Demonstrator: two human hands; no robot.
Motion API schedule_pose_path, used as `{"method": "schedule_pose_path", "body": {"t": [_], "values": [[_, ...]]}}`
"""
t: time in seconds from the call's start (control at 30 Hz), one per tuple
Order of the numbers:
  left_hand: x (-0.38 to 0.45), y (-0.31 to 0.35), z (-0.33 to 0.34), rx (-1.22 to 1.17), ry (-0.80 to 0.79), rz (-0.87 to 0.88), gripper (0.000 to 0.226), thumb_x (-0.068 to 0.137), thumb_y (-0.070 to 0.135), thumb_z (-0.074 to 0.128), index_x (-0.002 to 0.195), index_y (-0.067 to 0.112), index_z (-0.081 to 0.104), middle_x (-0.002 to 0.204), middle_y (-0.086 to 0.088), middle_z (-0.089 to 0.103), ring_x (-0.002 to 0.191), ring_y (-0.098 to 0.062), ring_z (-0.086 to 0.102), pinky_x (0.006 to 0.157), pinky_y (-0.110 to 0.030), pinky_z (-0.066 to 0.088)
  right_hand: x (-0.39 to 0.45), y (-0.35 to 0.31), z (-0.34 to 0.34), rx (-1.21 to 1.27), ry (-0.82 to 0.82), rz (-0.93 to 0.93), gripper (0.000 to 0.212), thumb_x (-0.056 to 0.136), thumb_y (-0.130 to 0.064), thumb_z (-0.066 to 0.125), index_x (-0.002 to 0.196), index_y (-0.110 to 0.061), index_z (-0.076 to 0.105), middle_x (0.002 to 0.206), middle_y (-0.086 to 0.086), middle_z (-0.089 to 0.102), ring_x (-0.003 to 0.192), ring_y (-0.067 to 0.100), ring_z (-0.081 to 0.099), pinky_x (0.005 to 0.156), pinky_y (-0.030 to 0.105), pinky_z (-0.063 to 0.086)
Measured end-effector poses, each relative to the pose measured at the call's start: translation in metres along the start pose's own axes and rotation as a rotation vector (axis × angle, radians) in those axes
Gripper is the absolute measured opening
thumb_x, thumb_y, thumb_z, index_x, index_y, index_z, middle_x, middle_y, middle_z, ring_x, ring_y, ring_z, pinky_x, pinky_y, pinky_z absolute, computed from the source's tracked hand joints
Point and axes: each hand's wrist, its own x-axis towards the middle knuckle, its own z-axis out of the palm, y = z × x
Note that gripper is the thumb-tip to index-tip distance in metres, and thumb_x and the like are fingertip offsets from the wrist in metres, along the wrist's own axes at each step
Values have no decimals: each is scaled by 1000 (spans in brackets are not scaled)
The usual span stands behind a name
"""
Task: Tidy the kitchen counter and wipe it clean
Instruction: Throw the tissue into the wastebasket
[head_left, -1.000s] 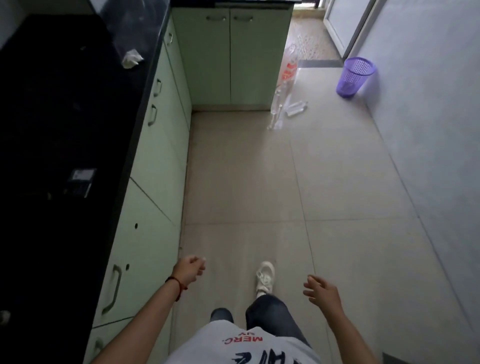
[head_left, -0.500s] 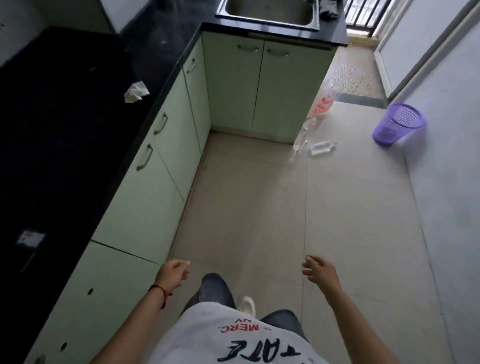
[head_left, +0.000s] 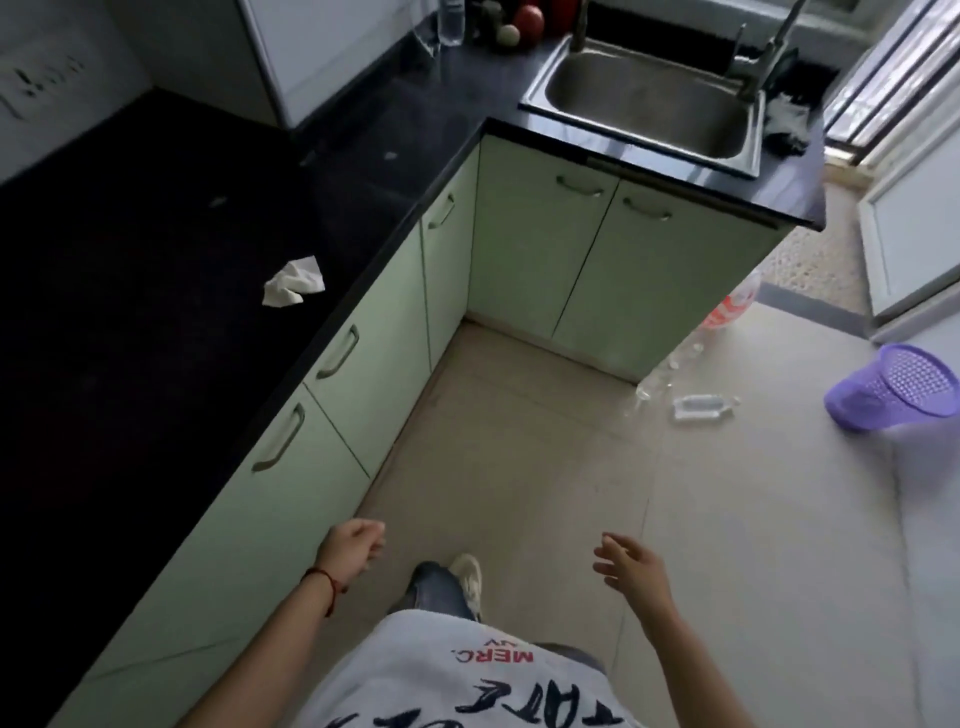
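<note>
The black L-shaped counter (head_left: 156, 249) runs along my left and turns toward a steel sink (head_left: 644, 104) at the far end. A crumpled white tissue (head_left: 293, 283) lies near the counter's front edge. A dark cloth (head_left: 787, 124) sits on the counter to the right of the sink. My left hand (head_left: 353, 551) hangs low beside the green cabinets, fingers loosely curled and holding nothing. My right hand (head_left: 631, 569) is over the floor with its fingers spread and nothing in it. Both hands are well short of the tissue.
A purple mesh bin (head_left: 893, 389) stands tilted on the floor at right. Clear plastic bottles (head_left: 701, 405) lie on the floor near the sink cabinet, one with a red label (head_left: 727, 306). A bottle (head_left: 451, 21) and round fruit (head_left: 530, 21) sit at the counter's back corner.
The view has moved forward and lifted, so the sink, the cloth and the back corner now show. The tissue is nearer. Both hands stay low and hold nothing.
</note>
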Motion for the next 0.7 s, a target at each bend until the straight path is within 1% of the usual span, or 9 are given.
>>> {"method": "schedule_pose_path", "body": {"t": [0.13,0.2,0.3,0.37,0.43,0.5,0.57,0.63,0.7], "values": [[29,86,2,31,10,132,22,88,15,53,67,19,58,67,2,60,70,-19,56,66,-25,43,39,-54,11,-45,-33,-36,24,92,-12,49,111,0,58,89,13,62,72,24,59,64,30,44],[38,121,-3,21,50,195,25,88,16,54,64,22,58,65,3,60,68,-16,56,70,-27,43,56,-81,23,-71,-87,-53,23,92,-12,48,110,-2,58,86,9,62,73,23,59,67,31,44],[47,155,-15,-27,124,235,26,87,16,54,62,23,56,63,4,56,63,-11,51,62,-25,41,87,-124,49,-130,-180,-71,24,92,-9,47,112,0,56,88,12,61,71,23,57,63,29,42],[54,164,-23,-69,191,235,18,85,22,57,67,18,59,64,4,55,65,-14,51,59,-24,40,110,-153,69,-194,-241,-107,24,92,-9,48,112,2,57,87,12,62,69,22,57,61,28,41],[59,168,-32,-94,262,230,15,86,22,56,85,9,64,71,3,58,73,-16,53,60,-23,41,131,-185,93,-279,-313,-180,25,91,-10,50,112,1,58,84,7,63,70,21,59,61,28,43],[62,171,-41,-127,351,213,19,88,16,54,100,5,64,84,-2,62,84,-17,57,69,-24,43,149,-219,119,-382,-404,-266,26,91,-12,51,113,0,59,83,4,65,71,20,62,62,28,45],[60,175,-49,-165,460,221,21,89,14,53,105,5,63,92,-6,63,90,-19,59,75,-23,43,160,-255,150,-490,-494,-368,27,91,-14,52,113,0,60,85,6,66,72,18,63,64,30,47],[58,179,-55,-184,589,229,20,89,12,53,105,6,63,93,-6,64,89,-18,60,73,-20,45,164,-292,183,-587,-575,-485,27,91,-17,52,113,-3,61,88,8,67,77,20,65,71,36,51],[58,182,-60,-137,736,248,20,89,15,52,104,8,64,93,-4,64,89,-17,60,75,-25,50,160,-327,217,-634,-649,-606,25,90,-19,54,111,-8,62,89,7,68,83,22,65,74,36,54]]}}
